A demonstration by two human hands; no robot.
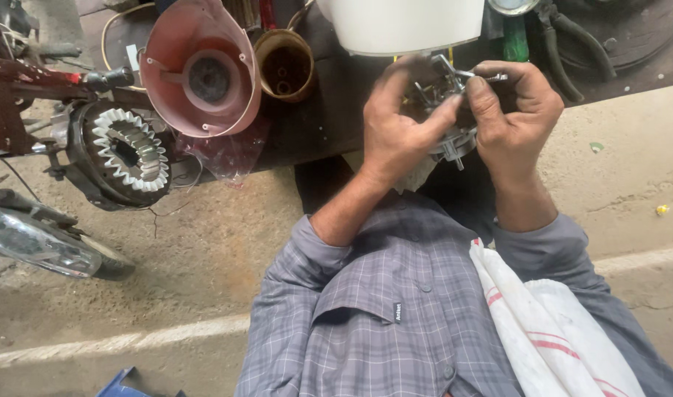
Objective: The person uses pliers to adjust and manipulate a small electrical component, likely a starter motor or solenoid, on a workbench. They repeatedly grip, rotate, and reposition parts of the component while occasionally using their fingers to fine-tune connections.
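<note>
Hands meet in the upper middle of the frame, both curled around a small metal motor assembly [441,110] held in the air just in front of a dark workbench [329,110]. The left hand [395,125] wraps the part from the left side, fingers bent over its top and the thumb stretched across toward the right. The right hand [514,110] is closed on the part's right side, thumb and forefinger pinching a thin metal pin or screw [491,75] that sticks out near the top edge. Most of the assembly is hidden by the fingers; only bright metal brackets and a round lower rim show between them.

Directly above the hands sits a white plastic tub [403,26], cut off by the top of the frame. To its left, a brown cylindrical can [285,62] stands open, and further left a pink cone-shaped plastic housing [200,70] lies on its side with a dark round core. Below that, at the left of the frame, a dark round stator with white toothed windings [127,154] rests at the bench's edge, with a crumpled clear plastic bag [226,158] just beside it. A pair of dark pliers [572,44] lies at the upper right. A white cloth with red stripes [542,323] hangs over the grey checked shirt [380,309] at lower right.
</note>
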